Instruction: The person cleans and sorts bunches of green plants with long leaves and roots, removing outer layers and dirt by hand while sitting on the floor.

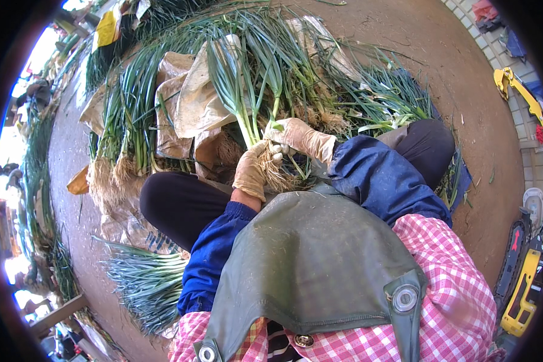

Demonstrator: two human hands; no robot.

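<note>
scallions (245, 123), a small bunch, tilt leaves-up just beyond the green apron (320, 253). the gloved left hand (251, 171) is closed around their lower stems, near the roots (276, 173); the gloved right hand (298, 137) curls its fingers against the stems, pinched or loose, i cannot tell. beyond lie heaped scallions (140, 108) and pale sacking (202, 96); a separate bundle (148, 283) lies at left.

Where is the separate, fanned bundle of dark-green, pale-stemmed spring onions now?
That bundle lies at the head view's lower left, just left of the blue fabric left sleeve and below the black-trousered left knee in the picture.
</note>
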